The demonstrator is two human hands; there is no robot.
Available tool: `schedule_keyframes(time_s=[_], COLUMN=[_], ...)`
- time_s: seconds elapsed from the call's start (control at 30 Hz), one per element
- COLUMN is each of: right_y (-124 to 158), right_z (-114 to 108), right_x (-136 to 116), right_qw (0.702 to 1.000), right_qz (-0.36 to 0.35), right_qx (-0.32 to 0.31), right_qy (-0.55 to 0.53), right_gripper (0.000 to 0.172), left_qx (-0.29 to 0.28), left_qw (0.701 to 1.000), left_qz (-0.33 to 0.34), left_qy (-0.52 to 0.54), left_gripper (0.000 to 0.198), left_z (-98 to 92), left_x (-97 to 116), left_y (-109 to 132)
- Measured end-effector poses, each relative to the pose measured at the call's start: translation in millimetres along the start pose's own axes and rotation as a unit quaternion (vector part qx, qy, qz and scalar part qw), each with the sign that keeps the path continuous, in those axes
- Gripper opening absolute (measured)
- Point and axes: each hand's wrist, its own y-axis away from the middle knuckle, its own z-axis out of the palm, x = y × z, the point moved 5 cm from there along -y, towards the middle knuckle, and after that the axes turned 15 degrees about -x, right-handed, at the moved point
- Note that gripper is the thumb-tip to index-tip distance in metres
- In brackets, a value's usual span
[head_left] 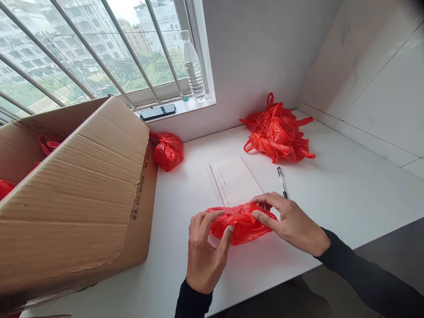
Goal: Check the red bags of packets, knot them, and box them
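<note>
A red plastic bag (243,229) lies crumpled at the front of the white table, between my two hands. My left hand (205,247) grips its left side, with the fingers over the upper edge and the thumb on the near part. On the other side, my right hand (285,218) pinches the bag between thumb and fingers. Whatever the bag may contain is hidden by its folds. Just beyond it lies a notebook (235,176) with handwritten lines, partly covered by the bag and right hand. A pen (282,182) rests to the right of the notebook.
An open cardboard box (99,185) with red bags inside stands at left. Beside it sits a tied red bag (168,151). A heap of red bags (276,130) lies at the back right. On the sill are a phone (158,112) and a water bottle (194,70).
</note>
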Motion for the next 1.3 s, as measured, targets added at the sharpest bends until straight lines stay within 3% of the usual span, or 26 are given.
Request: schedule_keyframes(time_s=[0.07, 0.17, 0.27, 0.37, 0.4, 0.47, 0.53, 0.63, 0.8, 0.93, 1.1, 1.2, 1.3], right_y=[2, 11, 24, 42, 44, 41, 32, 19, 10, 5, 2, 0, -10], right_z=[-10, -30, -35, -29, -23, -5, 14, 26, 37, 33, 26, 30, 44], right_x=[1, 16, 18, -11, -26, -53, -67, -65, -46, -35, -43, -55, -59], right_qw=[0.999, 0.989, 0.979, 0.951, 0.944, 0.94, 0.934, 0.928, 0.906, 0.901, 0.921, 0.933, 0.924], right_qz=[0.0, 0.032, 0.026, -0.083, -0.141, -0.246, -0.284, -0.243, -0.101, 0.016, 0.017, -0.028, -0.05], right_qx=[0.034, 0.129, 0.193, 0.297, 0.295, 0.203, 0.078, 0.003, -0.099, -0.079, -0.023, -0.054, -0.137], right_qy=[-0.011, -0.067, -0.057, 0.02, 0.052, 0.125, 0.204, 0.282, 0.4, 0.426, 0.388, 0.355, 0.353], right_gripper=[0.021, 0.023, 0.018, 0.02, 0.023, 0.025, 0.021, 0.018, 0.049, 0.042, 0.053, 0.052, 0.043], left_qx=[0.036, 0.104, 0.123, 0.124, 0.118, 0.098, 0.09, 0.108, 0.084, 0.071, 0.07, 0.075, 0.128], left_qw=[0.999, 0.991, 0.983, 0.982, 0.984, 0.987, 0.988, 0.989, 0.996, 0.995, 0.992, 0.993, 0.987], left_qz=[-0.013, -0.044, -0.053, -0.054, -0.057, -0.062, -0.069, -0.074, -0.032, -0.011, 0.0, -0.014, -0.048], left_qy=[0.02, 0.076, 0.125, 0.129, 0.124, 0.115, 0.105, 0.072, -0.011, -0.073, -0.107, -0.091, -0.08], left_gripper=[0.013, 0.019, 0.025, 0.038, 0.043, 0.042, 0.032, 0.024, 0.01, 0.02, 0.038, 0.028, 0.02], left_z=[-6.3, -22.1, -26.7, -20.4, -17.1, -11.4, -9.7, -14.2, -16.6, -16.3, -16.8, -16.6, -22.3], left_x=[-4, -16, -16, 0, 7, 17, 22, 21, 21, 25, 27, 27, 31], left_y=[0, 4, 9, 12, 13, 14, 16, 23, 35, 43, 40, 31, 24])
